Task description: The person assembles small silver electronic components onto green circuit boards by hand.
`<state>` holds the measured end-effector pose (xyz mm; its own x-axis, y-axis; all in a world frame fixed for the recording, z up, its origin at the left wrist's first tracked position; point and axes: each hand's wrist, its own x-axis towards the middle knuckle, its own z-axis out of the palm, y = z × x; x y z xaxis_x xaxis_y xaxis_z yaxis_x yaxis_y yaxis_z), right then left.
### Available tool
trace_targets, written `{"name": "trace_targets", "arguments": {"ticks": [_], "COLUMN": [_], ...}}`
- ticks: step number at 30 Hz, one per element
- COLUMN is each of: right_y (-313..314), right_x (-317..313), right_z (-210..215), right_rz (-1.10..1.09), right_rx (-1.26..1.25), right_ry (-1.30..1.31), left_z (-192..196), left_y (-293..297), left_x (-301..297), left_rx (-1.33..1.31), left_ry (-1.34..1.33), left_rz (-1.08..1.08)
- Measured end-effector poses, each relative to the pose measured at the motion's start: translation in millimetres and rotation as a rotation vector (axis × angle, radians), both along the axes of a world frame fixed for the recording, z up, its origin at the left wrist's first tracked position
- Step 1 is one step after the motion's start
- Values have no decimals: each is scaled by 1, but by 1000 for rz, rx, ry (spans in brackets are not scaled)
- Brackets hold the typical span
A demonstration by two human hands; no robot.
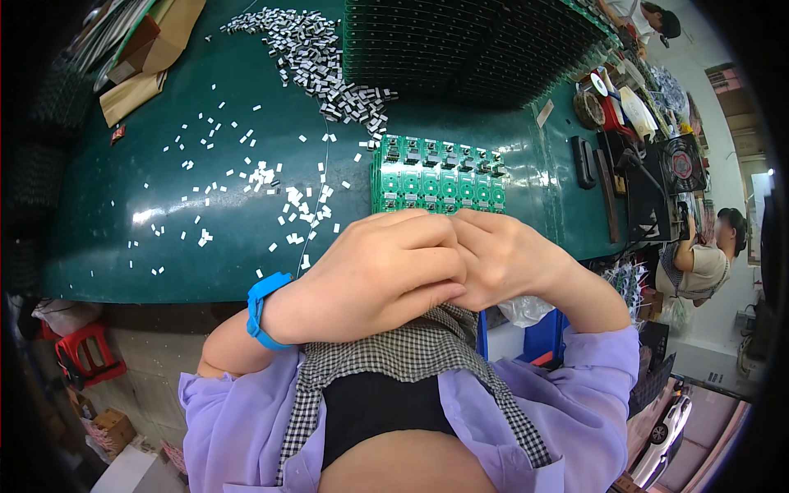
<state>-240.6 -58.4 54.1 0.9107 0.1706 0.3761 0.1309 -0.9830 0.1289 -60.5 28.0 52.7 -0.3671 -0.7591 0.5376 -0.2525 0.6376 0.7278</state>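
Observation:
My left hand (393, 267), with a blue wristband (265, 311) behind it, meets my right hand (503, 256) at the table's near edge. Both sets of fingers are curled and pressed together; whatever they hold, if anything, is hidden behind the knuckles. Just beyond them lies a green circuit board panel (436, 179), apparently on top of a stack, with rows of round marks and small black parts. The hands cover its near edge. Small white pieces (306, 215) lie scattered to the left of the panel.
A heap of black-and-white small parts (308, 62) lies at the back of the green table (107, 222). Behind the panel rises a large block of stacked boards (460, 49). A black fan (682, 164) and tools stand at the right. Another person (705, 263) sits farther right.

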Motion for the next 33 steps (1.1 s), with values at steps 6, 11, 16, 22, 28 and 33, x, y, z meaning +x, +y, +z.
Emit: {"name": "trace_targets", "arguments": {"ticks": [6,11,16,22,28,33], "right_y": [-2,-2,4,23,52,54], "right_x": [1,-2,-7,-14,-6,15], "right_z": [-4,-1,4,-7,-39,-57], "right_rz": [69,18,59,249,1440,1889], "right_rx": [75,173,627,1196,2114,1851], "right_ry": [-68,-59,21,105,120,-67], "left_z": [-1,1,3,2,3,2], "left_y": [1,2,5,5,3,-2], "left_x": [-5,-6,-7,-7,-28,-36], "left_rx": [47,99,181,188,188,114], "left_ry": [47,59,180,162,237,238], "left_rz": [43,18,18,10,-107,-101]}}
